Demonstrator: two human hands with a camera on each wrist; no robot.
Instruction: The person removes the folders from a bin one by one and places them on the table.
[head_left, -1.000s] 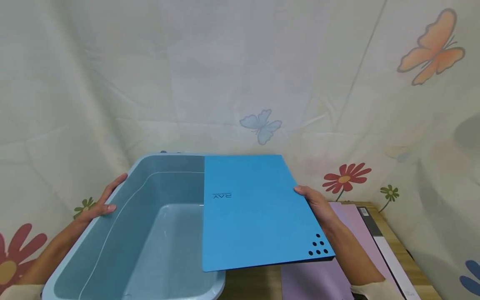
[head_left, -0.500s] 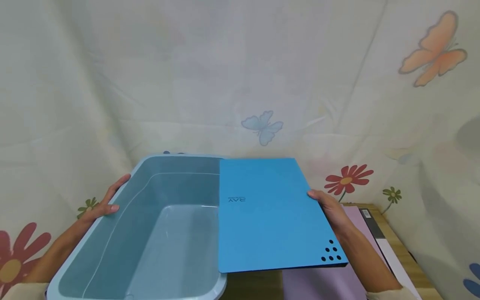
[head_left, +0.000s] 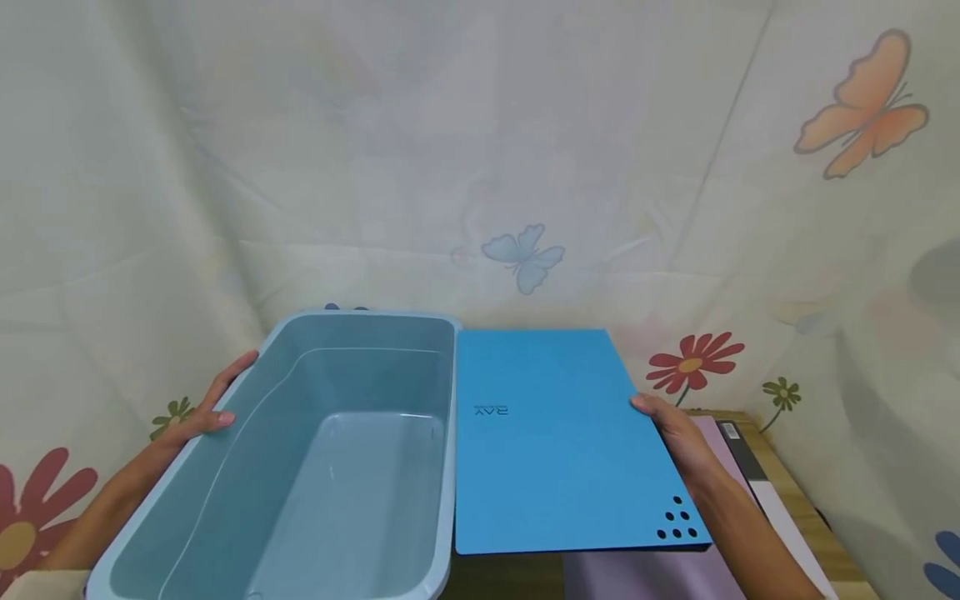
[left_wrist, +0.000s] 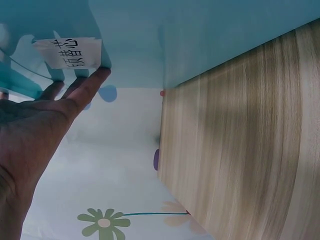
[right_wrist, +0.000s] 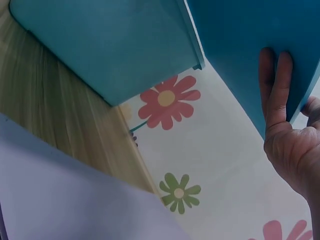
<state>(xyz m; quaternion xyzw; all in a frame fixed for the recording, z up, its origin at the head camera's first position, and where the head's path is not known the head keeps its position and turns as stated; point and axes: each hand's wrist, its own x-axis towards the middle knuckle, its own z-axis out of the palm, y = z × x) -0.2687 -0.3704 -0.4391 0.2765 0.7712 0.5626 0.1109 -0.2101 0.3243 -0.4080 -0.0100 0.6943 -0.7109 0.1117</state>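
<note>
A light-blue plastic tub stands at the left with nothing inside. My left hand holds its left rim, thumb over the inner side. In the left wrist view the fingers of the left hand lie against the outer wall near a white label. A flat blue file folder marked "RAY" is held just right of the tub by my right hand, thumb on top. From the right wrist view, the fingers of the right hand support the folder's underside, raised off the table.
Beneath and right of the folder, a lilac folder and a white-and-dark item lie on the wooden table. A printed cloth with flowers and butterflies hangs behind and at both sides.
The blue folder has moved right and slightly down with my right hand, from over the tub's right side to beside it. The left hand stays on the rim.
</note>
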